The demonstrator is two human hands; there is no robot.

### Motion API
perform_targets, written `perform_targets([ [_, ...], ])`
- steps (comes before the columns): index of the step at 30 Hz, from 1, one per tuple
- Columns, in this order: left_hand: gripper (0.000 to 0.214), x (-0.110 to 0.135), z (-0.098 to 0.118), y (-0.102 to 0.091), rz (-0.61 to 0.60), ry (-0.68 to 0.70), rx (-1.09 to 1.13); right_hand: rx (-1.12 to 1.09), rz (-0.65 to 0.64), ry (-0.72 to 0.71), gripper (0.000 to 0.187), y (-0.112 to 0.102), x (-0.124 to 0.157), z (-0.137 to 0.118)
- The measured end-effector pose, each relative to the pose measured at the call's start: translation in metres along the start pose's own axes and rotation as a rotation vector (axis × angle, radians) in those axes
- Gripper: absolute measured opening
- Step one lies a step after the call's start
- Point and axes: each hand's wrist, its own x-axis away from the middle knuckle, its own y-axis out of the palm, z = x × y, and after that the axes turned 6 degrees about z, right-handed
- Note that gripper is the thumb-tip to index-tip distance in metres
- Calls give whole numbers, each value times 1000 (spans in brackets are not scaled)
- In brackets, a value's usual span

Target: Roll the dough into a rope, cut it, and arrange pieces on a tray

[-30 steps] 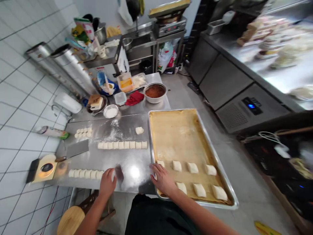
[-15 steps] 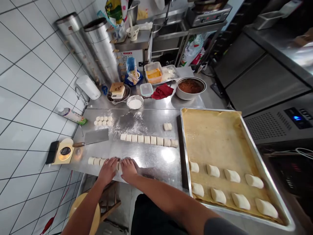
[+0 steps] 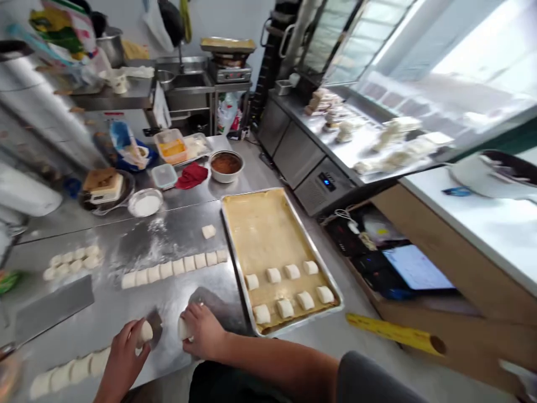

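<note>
My left hand point(image 3: 123, 354) is shut on a small pale dough piece point(image 3: 145, 334), and my right hand point(image 3: 202, 331) grips another dough piece point(image 3: 184, 329). Between them stands a dark metal bench scraper point(image 3: 154, 327) on the steel table point(image 3: 111, 299). Left of my left hand runs a row of cut dough pieces point(image 3: 69, 369). A second row point(image 3: 172, 270) lies farther up, with a lone piece point(image 3: 208, 231) beyond it. Several small dough balls point(image 3: 71, 263) sit at the left. To the right, a baking tray point(image 3: 251, 224) lined with paper holds several shaped dough pieces point(image 3: 285, 291).
A cleaver point(image 3: 52, 309) lies at the table's left. Farther back stand a bowl of brown filling point(image 3: 225, 166), a red cloth point(image 3: 192, 174) and a flour bowl point(image 3: 145, 202). A pastry-laden steel counter point(image 3: 361, 140) stands right; a yellow ruler point(image 3: 394, 334) lies low.
My view has swung left. My hands, together at the row's end before, are now apart, each holding a dough piece.
</note>
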Motion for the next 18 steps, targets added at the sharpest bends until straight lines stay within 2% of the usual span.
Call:
perform_targets([
  [2,79,-39,64,16,31,67,53,-80,75,112,56,-50,34,65],
  [5,70,-112,176,46,36,264,105,-56,136,269,55,-119,77,172],
  [7,58,-161,243,72,17,370,121,34,128,339,50,-153,99,245],
  [9,52,-203,295,103,-41,424,106,109,108,371,47,-176,114,313],
  [11,52,-232,330,133,-112,449,75,139,88,369,47,-190,124,371],
  [13,53,-249,349,158,-157,450,44,130,63,346,49,-197,128,418],
  [15,51,-255,356,174,-187,427,5,117,27,307,49,-198,129,453],
  [18,50,-255,355,184,-221,393,-47,105,-22,257,48,-191,127,484],
])
